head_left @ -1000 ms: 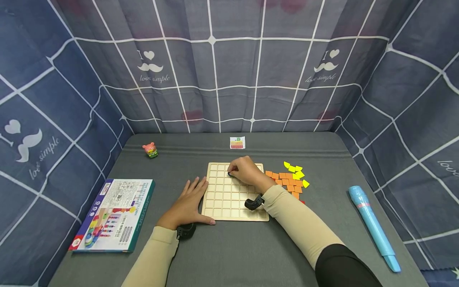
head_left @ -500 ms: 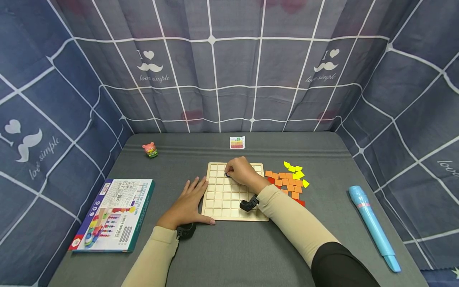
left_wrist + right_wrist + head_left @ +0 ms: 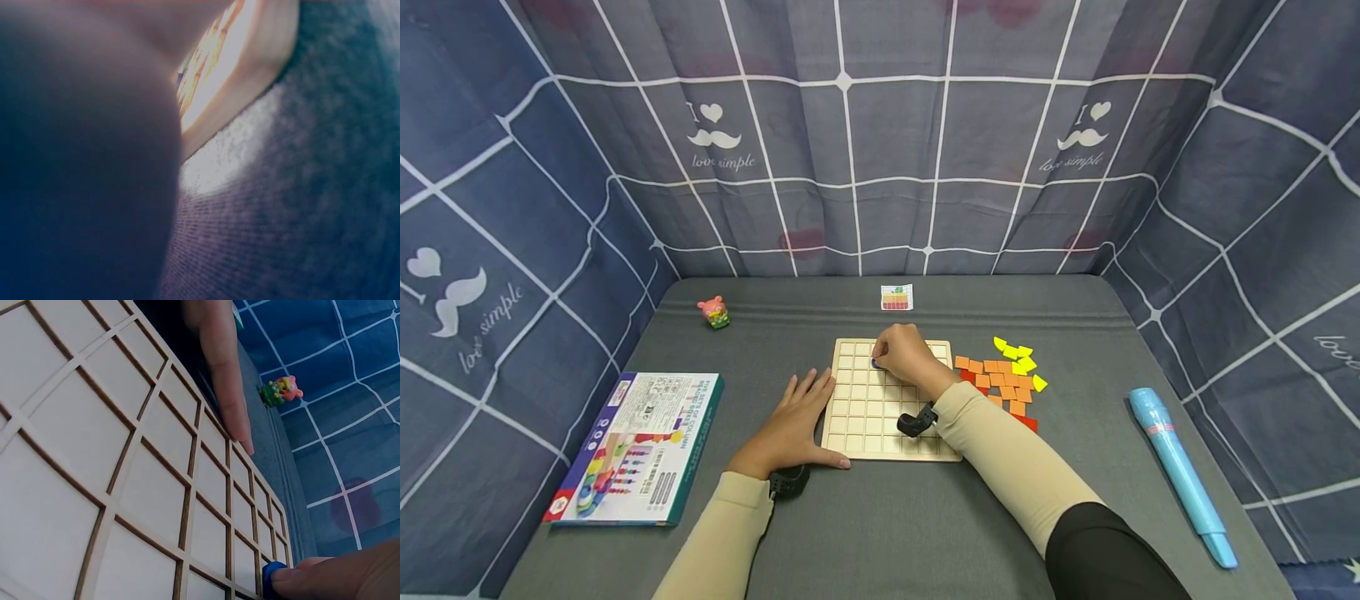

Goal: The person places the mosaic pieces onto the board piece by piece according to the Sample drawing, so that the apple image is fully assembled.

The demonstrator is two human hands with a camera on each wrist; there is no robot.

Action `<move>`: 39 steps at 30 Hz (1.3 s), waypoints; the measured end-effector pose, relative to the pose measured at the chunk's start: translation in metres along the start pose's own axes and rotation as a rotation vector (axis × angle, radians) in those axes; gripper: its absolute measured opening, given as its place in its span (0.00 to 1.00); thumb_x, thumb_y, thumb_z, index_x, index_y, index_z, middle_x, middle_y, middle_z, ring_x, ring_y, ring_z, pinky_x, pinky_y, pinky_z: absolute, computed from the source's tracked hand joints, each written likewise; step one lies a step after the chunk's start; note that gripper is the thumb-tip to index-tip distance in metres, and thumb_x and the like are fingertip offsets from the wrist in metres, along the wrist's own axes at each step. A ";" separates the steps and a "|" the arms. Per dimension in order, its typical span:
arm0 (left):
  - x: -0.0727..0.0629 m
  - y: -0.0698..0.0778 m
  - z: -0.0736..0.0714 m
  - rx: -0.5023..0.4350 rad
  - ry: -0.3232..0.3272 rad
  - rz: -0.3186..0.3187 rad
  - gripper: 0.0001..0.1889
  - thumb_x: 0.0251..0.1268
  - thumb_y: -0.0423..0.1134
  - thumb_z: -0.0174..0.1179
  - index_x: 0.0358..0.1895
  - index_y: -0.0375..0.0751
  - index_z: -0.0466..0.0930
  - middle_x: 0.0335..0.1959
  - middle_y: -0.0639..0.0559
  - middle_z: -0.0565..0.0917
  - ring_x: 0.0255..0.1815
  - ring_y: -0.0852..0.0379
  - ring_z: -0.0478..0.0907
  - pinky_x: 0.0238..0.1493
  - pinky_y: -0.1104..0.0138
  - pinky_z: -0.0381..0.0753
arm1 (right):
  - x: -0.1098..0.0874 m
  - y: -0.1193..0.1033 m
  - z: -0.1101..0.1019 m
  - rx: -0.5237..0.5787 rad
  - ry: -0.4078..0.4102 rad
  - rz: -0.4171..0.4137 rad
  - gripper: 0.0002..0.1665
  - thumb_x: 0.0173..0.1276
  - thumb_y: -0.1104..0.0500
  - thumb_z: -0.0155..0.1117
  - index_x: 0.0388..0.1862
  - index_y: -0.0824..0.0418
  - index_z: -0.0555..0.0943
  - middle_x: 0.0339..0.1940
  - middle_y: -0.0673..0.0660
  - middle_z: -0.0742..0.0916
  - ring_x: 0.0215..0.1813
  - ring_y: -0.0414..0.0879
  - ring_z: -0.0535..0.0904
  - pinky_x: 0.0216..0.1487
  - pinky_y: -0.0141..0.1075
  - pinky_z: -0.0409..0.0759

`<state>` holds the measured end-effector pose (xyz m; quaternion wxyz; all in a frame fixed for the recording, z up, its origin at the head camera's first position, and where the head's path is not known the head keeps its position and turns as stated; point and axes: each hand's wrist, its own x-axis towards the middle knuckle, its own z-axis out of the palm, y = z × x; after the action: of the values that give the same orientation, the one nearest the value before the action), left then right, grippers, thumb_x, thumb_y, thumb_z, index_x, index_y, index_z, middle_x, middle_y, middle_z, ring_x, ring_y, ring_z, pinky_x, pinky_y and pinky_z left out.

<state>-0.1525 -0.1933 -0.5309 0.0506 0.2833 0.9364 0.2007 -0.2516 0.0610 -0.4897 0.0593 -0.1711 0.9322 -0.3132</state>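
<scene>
A wooden grid board [image 3: 857,408] with rows of shallow square cells lies on the grey table. My right hand [image 3: 904,353] pinches a small blue piece [image 3: 269,579] at a cell near the board's far edge; the fingers hide much of it. Spread along the board's left side, my left hand [image 3: 793,423] rests with straight fingers and its thumb by the near left corner. In the left wrist view, the blurred hand covers much of the frame beside the board's edge [image 3: 244,81].
Orange square tiles [image 3: 1009,381], yellow pieces [image 3: 1019,357] and red pieces [image 3: 1026,422] lie right of the board. A small printed card [image 3: 897,298] is behind it. A boxed game [image 3: 640,450] and pig figurine [image 3: 715,313] stand left; a blue tube-shaped object [image 3: 1183,475] lies right.
My right hand has shifted slightly left over the board with the blue piece, uncovering some red pieces beside its forearm. My left hand has stayed in place.
</scene>
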 end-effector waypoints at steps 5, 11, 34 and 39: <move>0.001 -0.001 0.001 0.008 0.007 0.000 0.79 0.37 0.85 0.70 0.85 0.33 0.48 0.86 0.40 0.47 0.85 0.39 0.39 0.80 0.42 0.33 | 0.001 0.000 -0.001 -0.013 -0.017 -0.004 0.04 0.69 0.64 0.77 0.33 0.59 0.91 0.35 0.50 0.89 0.40 0.44 0.84 0.43 0.37 0.84; 0.001 0.000 0.000 -0.007 0.008 0.000 0.78 0.38 0.84 0.71 0.85 0.32 0.48 0.86 0.39 0.48 0.85 0.38 0.39 0.80 0.42 0.32 | 0.000 -0.001 -0.002 -0.035 -0.012 -0.007 0.03 0.69 0.64 0.76 0.33 0.59 0.91 0.35 0.50 0.89 0.40 0.45 0.84 0.43 0.38 0.84; 0.001 0.001 -0.001 -0.001 -0.006 -0.012 0.78 0.38 0.83 0.72 0.86 0.34 0.47 0.86 0.40 0.47 0.85 0.40 0.38 0.80 0.42 0.33 | -0.003 0.002 -0.007 -0.024 0.019 -0.007 0.02 0.69 0.63 0.75 0.34 0.59 0.90 0.31 0.48 0.88 0.38 0.44 0.81 0.43 0.38 0.82; -0.001 0.001 -0.001 -0.021 0.006 -0.006 0.78 0.38 0.82 0.73 0.85 0.34 0.48 0.86 0.40 0.48 0.85 0.39 0.39 0.80 0.42 0.33 | -0.006 0.008 -0.010 0.013 0.042 -0.029 0.02 0.69 0.64 0.75 0.37 0.62 0.90 0.32 0.48 0.88 0.37 0.43 0.82 0.43 0.38 0.83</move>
<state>-0.1516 -0.1930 -0.5292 0.0514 0.2793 0.9353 0.2110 -0.2504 0.0744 -0.4864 0.0363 -0.1777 0.9287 -0.3235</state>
